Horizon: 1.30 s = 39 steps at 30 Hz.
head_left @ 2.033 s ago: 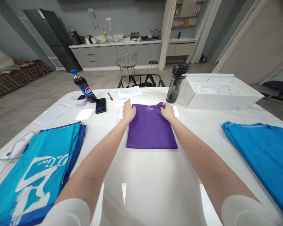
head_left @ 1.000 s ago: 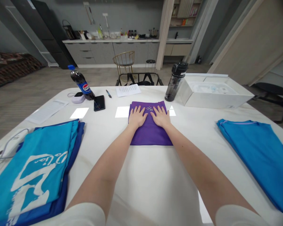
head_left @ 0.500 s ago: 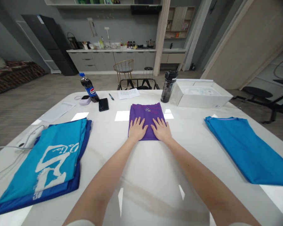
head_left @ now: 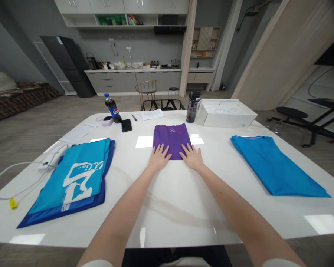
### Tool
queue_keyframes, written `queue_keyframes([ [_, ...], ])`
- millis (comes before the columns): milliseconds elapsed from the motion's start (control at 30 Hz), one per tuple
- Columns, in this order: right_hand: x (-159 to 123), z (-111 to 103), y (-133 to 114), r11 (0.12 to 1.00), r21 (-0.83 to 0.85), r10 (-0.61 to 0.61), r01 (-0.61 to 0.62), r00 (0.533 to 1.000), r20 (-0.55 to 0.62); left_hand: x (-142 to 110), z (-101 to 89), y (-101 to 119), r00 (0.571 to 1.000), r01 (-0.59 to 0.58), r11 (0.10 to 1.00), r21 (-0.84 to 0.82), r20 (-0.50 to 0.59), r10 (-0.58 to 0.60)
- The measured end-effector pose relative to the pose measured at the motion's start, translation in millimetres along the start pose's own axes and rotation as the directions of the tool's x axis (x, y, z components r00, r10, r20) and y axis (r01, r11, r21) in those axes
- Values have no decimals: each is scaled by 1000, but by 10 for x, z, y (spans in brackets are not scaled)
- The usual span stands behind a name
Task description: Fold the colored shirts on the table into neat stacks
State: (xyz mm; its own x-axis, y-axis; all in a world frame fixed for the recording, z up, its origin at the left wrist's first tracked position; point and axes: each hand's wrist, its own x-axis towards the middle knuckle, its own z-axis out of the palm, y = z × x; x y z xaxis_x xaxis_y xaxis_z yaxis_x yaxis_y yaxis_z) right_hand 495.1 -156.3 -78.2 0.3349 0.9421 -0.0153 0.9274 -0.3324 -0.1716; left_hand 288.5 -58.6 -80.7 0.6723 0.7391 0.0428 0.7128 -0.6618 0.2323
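Observation:
A purple shirt (head_left: 171,139), folded into a small rectangle with a pale logo near its far edge, lies flat on the white table (head_left: 178,207). My left hand (head_left: 159,157) rests with fingers spread on its near left corner. On the near right corner lie the spread fingers of my right hand (head_left: 192,157). Both palms are partly off the cloth, over the tabletop. To the left is a stack of folded blue shirts (head_left: 80,178), the top one turquoise with white print. At the right a blue shirt (head_left: 275,167) lies folded lengthwise.
Along the far side are a cola bottle (head_left: 113,109), a black phone (head_left: 126,125), a pen (head_left: 134,117), printed paper (head_left: 152,114), a dark drink bottle (head_left: 193,107) and a white box (head_left: 226,115). A power strip (head_left: 54,157) with cables sits beside the left stack.
Both hands have slid back toward me, from the middle of the purple shirt to its near corners. The head view has tilted up and pulled back, so the table's near edge now shows.

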Motion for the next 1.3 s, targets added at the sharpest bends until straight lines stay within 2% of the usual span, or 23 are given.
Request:
queue_keyframes([
  [100,-136,-31,81,998,49,-39,38,999,6,-215,-54,-35,1000,-16,999,-41,-17,15],
  [200,-318,-57,166,990,124,-46,62,991,-126,-465,-115,-134,993,-3,998,-61,-115,-4],
  [300,-482,-69,210,987,150,93,-56,963,-253,-649,-180,-235,989,36,999,12,-145,-33],
  [367,-536,-83,211,979,149,171,-137,953,-250,-693,-221,-268,992,51,995,91,-119,-40],
  [467,-535,-141,190,971,145,220,-192,952,-213,-668,-277,-260,994,57,981,186,-106,-37],
  [633,-606,-317,187,987,52,158,-155,986,-60,-716,-385,-190,998,-21,965,261,-50,35],
  [767,-1008,-444,253,993,-46,110,-106,989,102,-1123,-462,-87,988,-148,969,196,74,136],
  [867,-1460,-572,315,997,-42,77,-68,960,268,-1597,-532,33,967,-186,973,135,202,156],
  [933,-1713,-675,357,999,-9,44,-45,917,396,-1874,-607,100,943,-187,980,67,292,161],
  [1000,-1823,-752,400,999,41,5,-28,874,485,-2012,-703,129,909,-175,983,-53,375,182],
  [1033,-1804,-767,422,997,72,-13,-26,870,493,-2002,-753,128,890,-159,980,-122,412,195],
  [1067,-1731,-760,443,994,100,-19,-32,884,468,-1935,-797,121,875,-136,973,-185,438,206],
  [1133,-1441,-688,472,987,146,19,-67,951,308,-1638,-851,97,885,-85,962,-260,424,193],
  [1167,-1243,-631,477,982,163,60,-92,980,191,-1427,-853,87,920,-57,963,-264,360,153],
  [1200,-1025,-570,474,976,179,108,-120,991,78,-1193,-838,79,968,-19,973,-229,241,75],
  [1233,-803,-510,464,971,196,138,-138,990,15,-951,-808,72,994,56,984,-168,100,-39],
  [1267,-587,-458,450,964,210,171,-161,985,-28,-714,-765,66,989,143,983,-112,-12,-145],
  [1300,-389,-415,434,957,221,204,-190,978,-44,-495,-715,56,966,236,970,-64,-97,-241],
])
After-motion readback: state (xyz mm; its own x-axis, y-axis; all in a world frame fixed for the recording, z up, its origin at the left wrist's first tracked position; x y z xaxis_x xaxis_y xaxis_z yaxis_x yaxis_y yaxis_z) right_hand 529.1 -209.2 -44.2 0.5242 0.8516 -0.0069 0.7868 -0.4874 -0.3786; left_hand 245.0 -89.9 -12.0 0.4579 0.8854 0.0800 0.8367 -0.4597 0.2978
